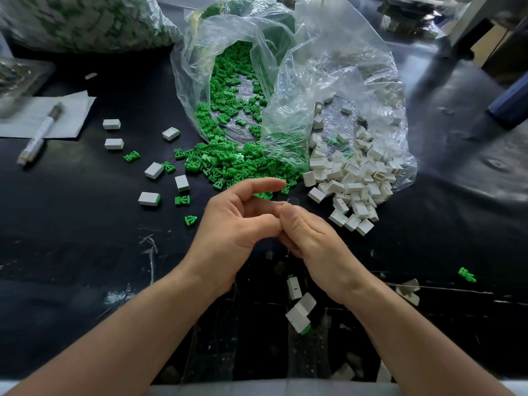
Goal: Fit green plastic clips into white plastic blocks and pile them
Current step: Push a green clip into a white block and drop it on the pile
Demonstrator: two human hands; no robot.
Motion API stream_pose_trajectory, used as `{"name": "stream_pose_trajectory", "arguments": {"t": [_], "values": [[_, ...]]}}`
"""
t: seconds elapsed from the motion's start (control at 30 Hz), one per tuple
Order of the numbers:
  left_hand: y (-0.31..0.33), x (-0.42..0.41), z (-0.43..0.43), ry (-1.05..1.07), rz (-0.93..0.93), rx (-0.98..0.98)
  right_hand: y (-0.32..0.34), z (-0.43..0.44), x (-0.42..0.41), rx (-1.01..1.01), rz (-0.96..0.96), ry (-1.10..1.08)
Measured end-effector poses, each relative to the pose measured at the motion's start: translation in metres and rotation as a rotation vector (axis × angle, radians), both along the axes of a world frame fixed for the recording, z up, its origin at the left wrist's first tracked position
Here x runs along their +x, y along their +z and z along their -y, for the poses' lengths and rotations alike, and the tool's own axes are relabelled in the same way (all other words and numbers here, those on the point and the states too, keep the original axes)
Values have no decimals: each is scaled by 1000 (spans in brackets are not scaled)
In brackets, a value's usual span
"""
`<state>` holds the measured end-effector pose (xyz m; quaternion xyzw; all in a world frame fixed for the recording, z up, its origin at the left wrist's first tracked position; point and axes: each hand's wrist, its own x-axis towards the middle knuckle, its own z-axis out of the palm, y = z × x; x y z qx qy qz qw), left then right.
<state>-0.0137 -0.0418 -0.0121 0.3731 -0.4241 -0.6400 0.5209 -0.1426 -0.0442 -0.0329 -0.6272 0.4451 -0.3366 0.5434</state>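
Green clips (228, 167) and white blocks (354, 178) look light, stiff and slick, so pinch each by its flat sides. The left hand (237, 221) and right hand (308, 235) meet with fingers curled; any part between them is hidden.

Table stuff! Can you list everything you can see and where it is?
green clips: a big heap, green, spilling from a bag, centre
white blocks: a big heap, white, right of the clips
clear bags: apparently two, see-through, behind both heaps
loose blocks: six, white, some with green ends, left of the clips
near blocks: few, white, front edge
pen: one, whitish, on the paper
paper: one, white, far left
full bag: one, green-and-white contents, blurred, top left
table: one, black
left hand: one, middle, touching the right; any hold hidden
right hand: one, beside it, fingers curled
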Motion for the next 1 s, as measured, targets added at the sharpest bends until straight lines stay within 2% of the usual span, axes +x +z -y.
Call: {"name": "stream_pose_trajectory", "arguments": {"t": [0.6, 0.83, 1.0], "values": [[-2, 2, 1, 9, 22, 35, 0, 0, 1, 9, -68, -34], [-1, 4, 4, -19, 15, 106, 12, 4, -5, 180, 10, -44], [-2, 5, 5, -7, 45, 141, 16, 10, -15, 163, -98, -116]]}}
